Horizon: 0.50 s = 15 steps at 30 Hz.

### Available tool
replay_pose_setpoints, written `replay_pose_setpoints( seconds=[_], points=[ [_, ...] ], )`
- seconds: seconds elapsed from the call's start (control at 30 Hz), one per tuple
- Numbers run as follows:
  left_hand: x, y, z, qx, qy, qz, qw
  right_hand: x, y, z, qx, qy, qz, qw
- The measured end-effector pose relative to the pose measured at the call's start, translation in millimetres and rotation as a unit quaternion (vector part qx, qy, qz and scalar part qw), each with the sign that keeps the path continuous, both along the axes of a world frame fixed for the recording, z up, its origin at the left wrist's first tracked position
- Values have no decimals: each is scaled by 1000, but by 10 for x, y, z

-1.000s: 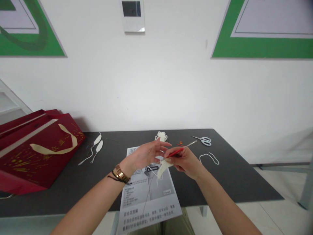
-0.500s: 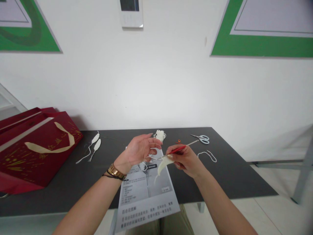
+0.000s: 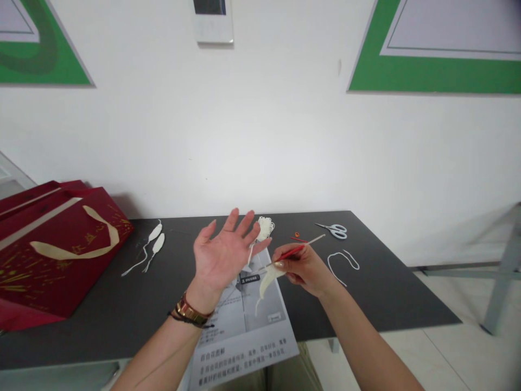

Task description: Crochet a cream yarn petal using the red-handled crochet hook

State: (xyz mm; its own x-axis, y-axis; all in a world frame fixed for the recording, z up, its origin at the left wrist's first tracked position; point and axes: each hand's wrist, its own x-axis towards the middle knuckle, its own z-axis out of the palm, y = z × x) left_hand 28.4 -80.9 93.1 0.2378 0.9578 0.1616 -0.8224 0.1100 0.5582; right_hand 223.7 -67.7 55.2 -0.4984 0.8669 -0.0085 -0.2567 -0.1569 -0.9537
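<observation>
My right hand (image 3: 299, 267) is closed around a crochet hook (image 3: 292, 251) with a red handle, and a cream crocheted piece (image 3: 268, 279) hangs below its fingers with a loose tail. My left hand (image 3: 228, 247) is raised palm up with fingers spread; white yarn (image 3: 251, 253) runs by its little finger toward the hook. Behind the hands sits a bundle of cream yarn (image 3: 265, 228). Beneath them lies a printed pattern sheet (image 3: 248, 347), overhanging the table's front edge.
Two white crocheted petals (image 3: 158, 243) with tails lie at left, beside red gift bags (image 3: 77, 244). On the right of the black table (image 3: 378, 293) are scissors (image 3: 336, 231), a yarn strand (image 3: 344, 255) and a small orange ring (image 3: 297, 234).
My left hand has turned palm up and its fingers have spread, moving slightly left. My right hand keeps hold of the hook and crocheted piece, nearly in place.
</observation>
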Motion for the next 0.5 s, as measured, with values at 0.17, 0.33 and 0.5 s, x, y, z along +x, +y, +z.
replay_pose_setpoints(
  seconds=[0.17, 0.33, 0.5],
  points=[
    [30, 55, -71, 187, 375, 96, 903, 39, 16, -15, -8, 6, 10, 1000],
    [-119, 232, -118, 129, 518, -131, 835, 122, 91, -54, -5, 13, 15, 1000],
    [-198, 447, -181, 91, 405, -218, 883, 133, 210, -129, -14, 37, 17, 999]
  ],
)
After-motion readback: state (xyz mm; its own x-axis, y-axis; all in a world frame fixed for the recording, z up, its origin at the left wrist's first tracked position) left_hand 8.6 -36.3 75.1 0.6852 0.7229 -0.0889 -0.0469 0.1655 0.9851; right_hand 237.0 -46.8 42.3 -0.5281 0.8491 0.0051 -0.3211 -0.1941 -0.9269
